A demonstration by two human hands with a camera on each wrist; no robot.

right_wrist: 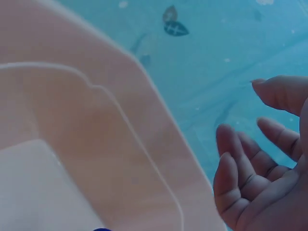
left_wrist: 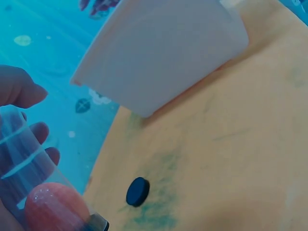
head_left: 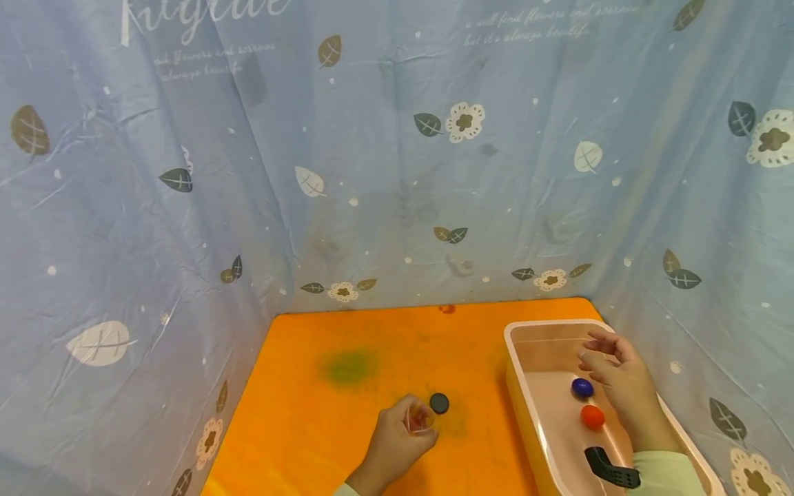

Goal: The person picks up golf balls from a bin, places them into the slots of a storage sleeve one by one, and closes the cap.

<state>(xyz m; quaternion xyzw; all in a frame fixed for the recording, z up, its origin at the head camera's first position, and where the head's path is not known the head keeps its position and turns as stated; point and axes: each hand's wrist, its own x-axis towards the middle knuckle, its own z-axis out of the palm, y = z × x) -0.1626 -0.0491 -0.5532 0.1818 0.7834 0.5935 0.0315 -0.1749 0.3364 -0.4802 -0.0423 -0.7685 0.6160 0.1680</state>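
Observation:
My left hand [head_left: 400,437] grips a clear plastic cup [head_left: 420,417] above the orange tabletop. In the left wrist view, a pinkish-orange ball [left_wrist: 55,209] shows inside the cup, near a small dark piece [left_wrist: 98,223] whose kind I cannot tell. A black disc [head_left: 439,403] lies on the table just beyond the left hand. Over the right side of a pale pink bin [head_left: 524,386], my right hand [head_left: 623,379] hangs with loosely curled fingers and holds nothing. Inside the bin are a blue ball [head_left: 582,388] and an orange ball [head_left: 592,417].
The bin stands at the right of the orange table [head_left: 298,413]. Blue curtain [head_left: 384,158] with leaves and flowers encloses the back and both sides. A black bent piece [head_left: 611,470] sits by the right cuff. Greenish stains mark the tabletop.

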